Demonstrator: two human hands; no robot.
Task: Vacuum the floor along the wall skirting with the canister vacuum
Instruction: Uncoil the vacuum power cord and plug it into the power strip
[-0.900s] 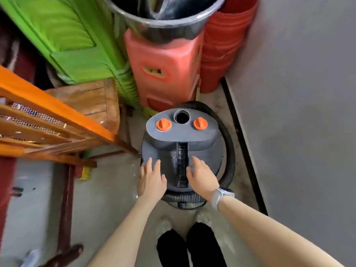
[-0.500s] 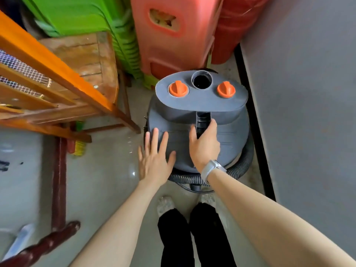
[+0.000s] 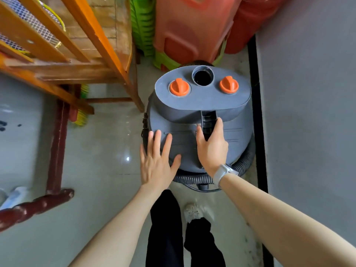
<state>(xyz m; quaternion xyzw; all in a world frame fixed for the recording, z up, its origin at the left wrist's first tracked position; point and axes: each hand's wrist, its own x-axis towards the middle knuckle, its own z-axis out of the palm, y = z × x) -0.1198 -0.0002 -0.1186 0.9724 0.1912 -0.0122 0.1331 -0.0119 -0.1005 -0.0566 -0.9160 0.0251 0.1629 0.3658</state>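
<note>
A grey canister vacuum [image 3: 200, 105] with two orange knobs and an open round port on top stands on the floor in front of me, close to the wall. Its ribbed black hose [image 3: 244, 164] curls round the base. My right hand [image 3: 211, 145] grips the black carry handle [image 3: 208, 120] in the middle of the lid, thumb on the left side and fingers over the right. My left hand [image 3: 157, 162] rests flat on the lid's left part with its fingers spread. The black wall skirting [image 3: 259, 132] runs along the vacuum's right side.
A grey wall [image 3: 308, 112] rises on the right. Stacked red plastic stools [image 3: 188, 29] and green ones [image 3: 142, 26] stand just behind the vacuum. Wooden furniture [image 3: 63, 60] with orange rails fills the upper left. A dark turned wooden leg [image 3: 34, 205] lies low left. My feet are below.
My right hand moved from the lid onto the carry handle and closed round it. The view has dropped closer over the vacuum. My left hand stays flat on the lid.
</note>
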